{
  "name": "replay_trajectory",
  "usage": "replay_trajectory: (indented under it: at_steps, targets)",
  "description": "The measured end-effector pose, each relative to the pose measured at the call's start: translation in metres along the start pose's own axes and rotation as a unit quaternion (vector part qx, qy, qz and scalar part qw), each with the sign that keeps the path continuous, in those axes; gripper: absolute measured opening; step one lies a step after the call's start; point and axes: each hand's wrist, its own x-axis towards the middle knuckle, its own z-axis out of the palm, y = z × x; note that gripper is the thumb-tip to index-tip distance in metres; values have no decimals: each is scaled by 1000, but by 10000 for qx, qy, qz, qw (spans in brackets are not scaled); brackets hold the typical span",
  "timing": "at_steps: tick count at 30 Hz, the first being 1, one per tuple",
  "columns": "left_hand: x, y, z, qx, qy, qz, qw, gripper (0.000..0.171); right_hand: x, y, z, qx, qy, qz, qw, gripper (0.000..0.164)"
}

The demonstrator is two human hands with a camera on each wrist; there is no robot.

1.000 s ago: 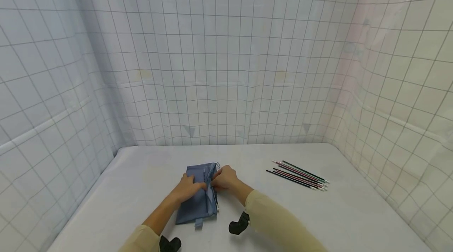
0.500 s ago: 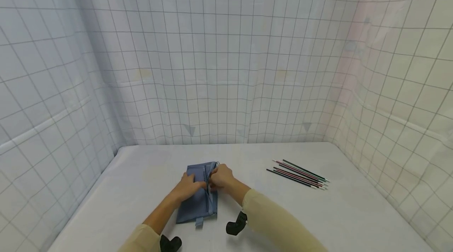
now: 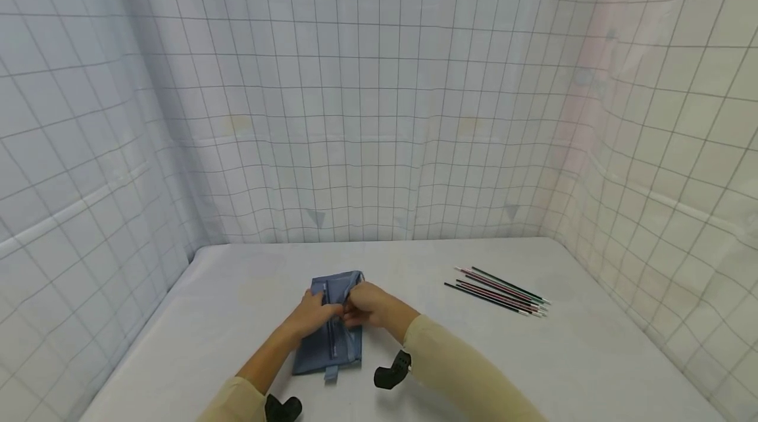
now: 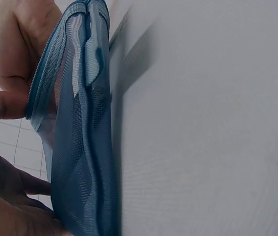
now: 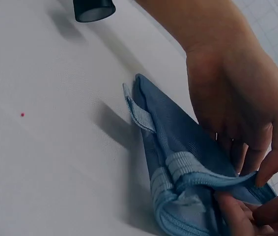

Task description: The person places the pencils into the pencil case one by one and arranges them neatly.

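Note:
A blue mesh zippered pencil pouch [image 3: 316, 349] lies on the table, its zipper [image 5: 212, 179] undone and the opening gaping. My left hand [image 3: 310, 316] lies across it; the thumb [image 4: 4, 104] catches the zipper edge, while the other fingers press the mesh lower down. From the opposite side my right hand [image 3: 370, 307] reaches into the mouth, its curled fingers [image 5: 239, 219] gripping at the opening. Pinkish skin shows through the mesh in the left wrist view. The pencil that my right hand had is out of sight.
Several dark and red pencils [image 3: 497, 293] with white ends lie in a loose bundle at the right of the white table [image 3: 450, 369]. A fabric tab [image 3: 331, 373] sticks out from the pouch's near edge. Gridded white curtains [image 3: 379, 145] enclose the table on its sides and back.
The pencil by the right hand, sticking out beside the pouch, has gone from view at the pouch's mouth. The zipper edge has shifted left, and my right hand has moved slightly left.

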Motion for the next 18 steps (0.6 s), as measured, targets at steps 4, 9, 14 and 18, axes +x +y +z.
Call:
replay_trajectory:
  at_steps: [4, 9, 14, 18]
  targets:
    - [0, 0, -1, -33, -7, 15, 10000, 97, 0, 0, -7, 421, -316, 115, 9985, 16]
    - [-1, 0, -1, 7, -14, 23, 10000, 97, -3, -4, -18, 305, -433, 68, 9986, 40]
    - [-2, 1, -1, 65, 6, 15, 10000, 97, -6, -9, -25, -23, -522, -4, 9986, 42]
    - [-1, 1, 0, 113, 6, 23, 9999, 98, -9, -12, -30, -163, -541, 14, 9984, 35]
